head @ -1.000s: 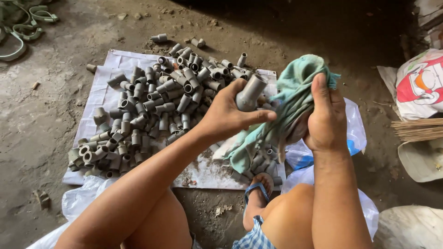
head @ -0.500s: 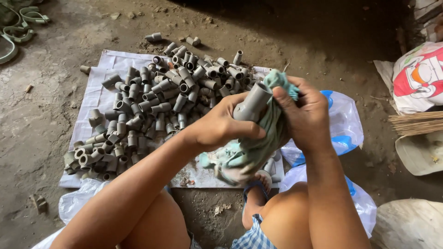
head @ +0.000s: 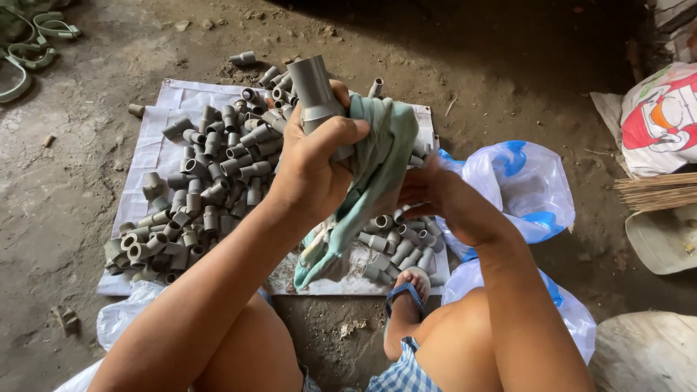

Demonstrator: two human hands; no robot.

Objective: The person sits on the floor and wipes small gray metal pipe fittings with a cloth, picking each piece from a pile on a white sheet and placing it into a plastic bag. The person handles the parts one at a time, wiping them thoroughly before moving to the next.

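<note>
The left hand [head: 312, 163] clenches a grey pipe fitting [head: 318, 98]; the right hand [head: 435, 199] grips the green cloth [head: 377, 163]. A loose grip could probably drop the fitting into the pile of fittings [head: 210, 174].

white-and-blue plastic bag [head: 526, 189] right; red-printed sack [head: 664, 120] beyond

The pipe fitting [head: 317, 91] is a plain mid grey, and the heap of fittings [head: 210, 174] on the white sheet [head: 156, 120] is the same grey, some pieces dulled with brown dirt. The cloth [head: 377, 160] is a faded sea green with paler, greyish streaks, the bag [head: 523, 185] is milky white plastic with bright blue patches, and the sack [head: 664, 120] is white printed in red and orange. The shorts [head: 403, 374] are blue-and-white check, the sandal strap [head: 401, 296] blue, the floor [head: 65, 210] grey-brown.
</note>
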